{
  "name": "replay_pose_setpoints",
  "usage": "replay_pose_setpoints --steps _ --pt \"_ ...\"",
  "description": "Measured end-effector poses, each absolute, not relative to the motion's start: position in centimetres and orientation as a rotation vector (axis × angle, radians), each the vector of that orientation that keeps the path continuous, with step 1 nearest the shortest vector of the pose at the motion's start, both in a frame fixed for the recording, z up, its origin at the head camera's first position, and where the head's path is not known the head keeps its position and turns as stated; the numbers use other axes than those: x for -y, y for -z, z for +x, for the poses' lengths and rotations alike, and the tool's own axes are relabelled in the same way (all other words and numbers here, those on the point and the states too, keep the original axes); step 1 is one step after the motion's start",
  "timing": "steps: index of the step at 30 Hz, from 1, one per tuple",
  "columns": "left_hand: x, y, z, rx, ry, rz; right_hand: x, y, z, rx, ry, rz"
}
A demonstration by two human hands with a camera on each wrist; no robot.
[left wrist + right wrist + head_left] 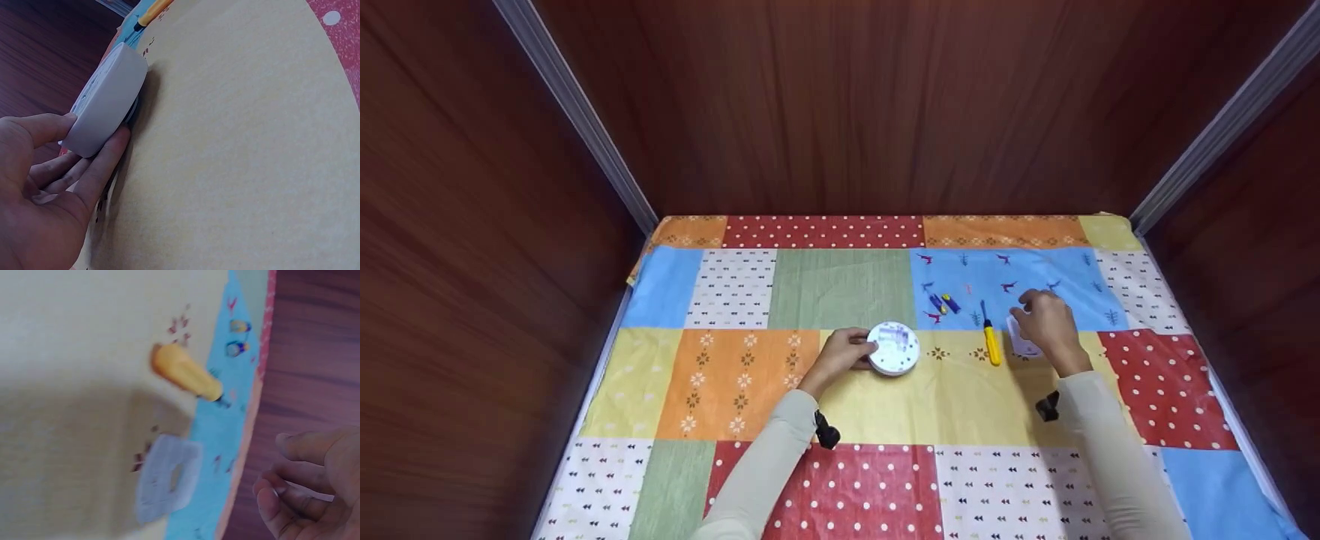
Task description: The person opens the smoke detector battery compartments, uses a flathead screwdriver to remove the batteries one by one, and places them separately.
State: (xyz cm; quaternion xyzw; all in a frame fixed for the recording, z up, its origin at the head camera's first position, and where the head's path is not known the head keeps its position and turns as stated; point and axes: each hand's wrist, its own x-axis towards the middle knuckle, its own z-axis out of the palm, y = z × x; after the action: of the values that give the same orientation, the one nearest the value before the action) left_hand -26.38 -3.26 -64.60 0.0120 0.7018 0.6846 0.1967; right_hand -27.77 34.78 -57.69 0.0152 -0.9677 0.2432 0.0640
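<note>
My left hand (pixel 844 354) grips the edge of a round white device (pixel 894 349), thumb on its rim. In the left wrist view, the device (pixel 107 101) is tilted, with fingers (pixel 101 169) beneath it. Its upper face has dark spots and a recessed area. The right hand (pixel 1048 326) hovers over a flat whitish cover-like piece (pixel 1021 337), fingers loosely bent. Seen from the right wrist, this piece (pixel 163 484) lies on the cloth with an opening in it, apart from the hand (pixel 309 486), which holds nothing visible.
A yellow-handled screwdriver (pixel 992 345) lies between the device and the whitish piece. Two blue-and-yellow batteries (pixel 951 303) lie farther back on the blue patch. Patchwork cloth (pixel 840 289) covers the table, enclosed by brown wood-look panels (pixel 840 112) at the back and sides.
</note>
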Motion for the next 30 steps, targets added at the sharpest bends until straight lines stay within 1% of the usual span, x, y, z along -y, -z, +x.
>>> replay_pose_setpoints --steps 9,17,26,30 --pt "3.2 64.6 -26.4 -1.988 -1.895 0.036 -36.5 60.1 -27.3 3.052 -0.688 -0.117" --pt "3.3 64.6 -26.4 -1.99 -1.902 0.034 -36.5 61.4 -27.0 3.16 -0.65 -0.215" --pt "3.2 64.8 -26.4 -1.998 -1.907 0.022 -36.3 61.6 -27.1 3.158 -0.662 -0.306" --pt "3.2 64.8 -26.5 -1.977 -1.918 0.025 -36.2 61.5 -27.1 3.157 -0.645 -0.3"
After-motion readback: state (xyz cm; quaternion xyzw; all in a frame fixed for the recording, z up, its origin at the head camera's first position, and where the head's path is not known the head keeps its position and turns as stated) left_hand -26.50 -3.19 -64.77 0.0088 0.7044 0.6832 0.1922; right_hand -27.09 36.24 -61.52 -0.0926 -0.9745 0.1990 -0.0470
